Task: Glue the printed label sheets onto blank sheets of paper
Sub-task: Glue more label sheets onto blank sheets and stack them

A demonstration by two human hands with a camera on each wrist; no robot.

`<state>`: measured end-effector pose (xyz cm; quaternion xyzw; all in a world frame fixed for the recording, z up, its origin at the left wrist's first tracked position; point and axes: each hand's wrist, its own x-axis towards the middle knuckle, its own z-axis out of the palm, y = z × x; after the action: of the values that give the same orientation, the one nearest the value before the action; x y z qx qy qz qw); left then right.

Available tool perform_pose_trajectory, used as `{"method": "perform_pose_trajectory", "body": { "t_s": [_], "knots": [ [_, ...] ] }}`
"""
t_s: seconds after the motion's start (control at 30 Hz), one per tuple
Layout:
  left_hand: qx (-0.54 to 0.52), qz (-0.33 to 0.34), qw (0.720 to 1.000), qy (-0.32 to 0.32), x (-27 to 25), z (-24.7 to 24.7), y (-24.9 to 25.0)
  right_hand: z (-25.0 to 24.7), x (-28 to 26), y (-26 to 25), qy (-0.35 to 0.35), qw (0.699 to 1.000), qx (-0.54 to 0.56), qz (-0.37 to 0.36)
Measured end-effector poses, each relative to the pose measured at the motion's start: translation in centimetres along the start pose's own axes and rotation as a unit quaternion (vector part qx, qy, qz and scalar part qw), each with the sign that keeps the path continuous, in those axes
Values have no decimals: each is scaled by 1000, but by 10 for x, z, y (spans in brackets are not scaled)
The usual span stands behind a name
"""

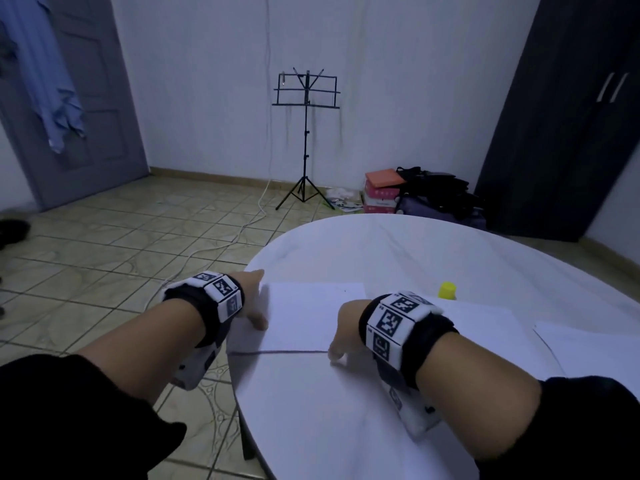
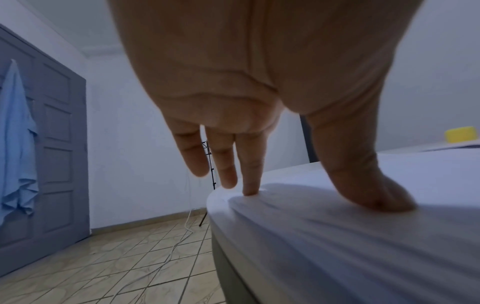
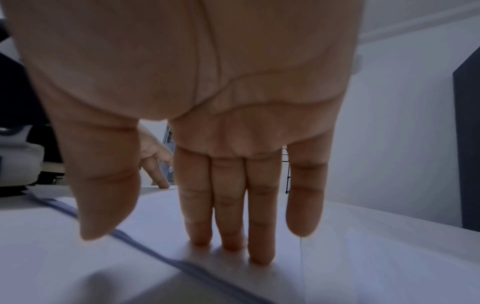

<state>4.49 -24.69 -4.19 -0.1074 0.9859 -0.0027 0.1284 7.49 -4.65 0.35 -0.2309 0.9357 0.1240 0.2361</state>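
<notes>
- A dim room with a tiled floor (image 1: 138,244), a grey door (image 1: 93,98) and a music stand (image 1: 305,133) against the far wall; in front, a round table (image 1: 433,258) under a white cloth.
- A white sheet (image 1: 311,317) lies flat near the table's left edge; whether it is blank or printed side down cannot be told.
- The left hand (image 1: 254,299) rests at the sheet's left side, fingers straight, thumb (image 2: 376,193) and one fingertip pressing down on the white surface at the table's rim, seemingly to pin the paper in place.
- The right hand (image 1: 346,330) bears on the sheet's near right corner, fingers (image 3: 231,205) straight and together, gripping nothing; likely smoothing or squaring the sheet.
- A yellow cap (image 1: 447,291), probably the glue, stands just beyond the right wrist, within reach.
- More paper (image 1: 588,344) lies to the right, apart from the work.
</notes>
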Motion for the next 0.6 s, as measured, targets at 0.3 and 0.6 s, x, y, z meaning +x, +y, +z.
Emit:
{"method": "perform_pose_trajectory", "body": {
  "t_s": [0.3, 0.6],
  "knots": [
    [-70, -20, 997, -8, 4, 12, -10, 7, 8, 5, 62, 996, 33, -46],
    [-92, 4, 996, -5, 2, 14, -10, 13, 9, 4, 76, 996, 39, -25]
  ]
}}
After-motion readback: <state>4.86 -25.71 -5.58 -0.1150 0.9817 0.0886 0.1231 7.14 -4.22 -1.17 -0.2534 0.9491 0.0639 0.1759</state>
